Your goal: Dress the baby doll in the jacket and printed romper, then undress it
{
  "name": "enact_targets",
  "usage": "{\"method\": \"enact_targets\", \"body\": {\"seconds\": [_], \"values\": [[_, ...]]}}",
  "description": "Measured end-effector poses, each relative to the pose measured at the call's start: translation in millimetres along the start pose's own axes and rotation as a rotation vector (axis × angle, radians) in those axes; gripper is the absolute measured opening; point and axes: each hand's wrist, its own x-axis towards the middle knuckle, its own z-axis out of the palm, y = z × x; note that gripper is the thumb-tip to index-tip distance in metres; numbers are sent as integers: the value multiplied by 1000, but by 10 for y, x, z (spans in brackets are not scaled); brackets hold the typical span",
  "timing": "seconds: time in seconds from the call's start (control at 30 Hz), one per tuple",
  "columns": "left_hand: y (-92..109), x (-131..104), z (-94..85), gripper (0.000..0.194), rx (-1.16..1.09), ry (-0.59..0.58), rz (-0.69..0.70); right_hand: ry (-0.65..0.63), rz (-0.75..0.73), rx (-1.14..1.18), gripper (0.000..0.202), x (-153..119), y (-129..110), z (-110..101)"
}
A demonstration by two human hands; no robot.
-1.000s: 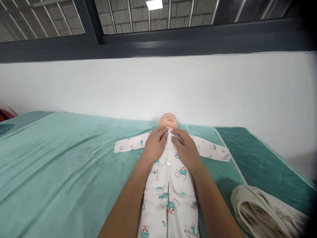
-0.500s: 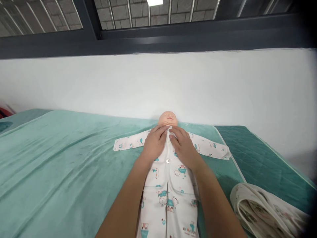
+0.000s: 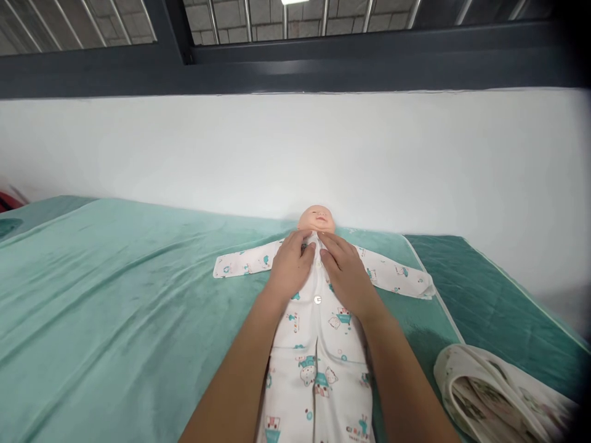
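A baby doll point(image 3: 316, 218) lies on its back, dressed in a white baby romper point(image 3: 295, 335) with teal and red prints and snap buttons down the front. Both sleeves stretch out sideways. My left hand point(image 3: 292, 261) rests on the romper's upper chest beside the collar, fingers lying forward and thumb apart. Opposite it, my right hand point(image 3: 344, 267) lies flat on the other side of the front placket, fingers extended toward the neck. A snap button point(image 3: 317, 299) shows below the hands. The doll's hands are hidden in the sleeves.
A light green cover point(image 3: 138, 320) spreads under the doll, with a darker green quilted pad point(image 3: 489, 286) at right. A rolled, printed white cloth point(image 3: 494, 387) lies at lower right. Behind the doll's head rises a white wall point(image 3: 231, 154) below a dark window frame point(image 3: 323, 67).
The collar's raised edge between my hands now lies flatter. My hands have barely moved over the chest, and the camera view has shifted slightly.
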Motion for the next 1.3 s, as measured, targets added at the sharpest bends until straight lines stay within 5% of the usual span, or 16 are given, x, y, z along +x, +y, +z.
{"method": "enact_targets", "body": {"seconds": [0.23,0.6,0.97,1.17,1.3], "values": [[-9,15,3,28,-5,-5,70,9,-45,-8,44,-3,-23,-1],[1,9,-7,30,-18,-18,69,107,199,178,33,-5,-107,-30],[6,11,-12,33,5,-39,65,92,56,83,32,-24,-32,2],[-23,14,-9,40,84,-80,106,180,316,289,34,11,-39,-11],[-23,9,-27,43,129,-124,112,168,328,274,38,12,-44,-10]]}}
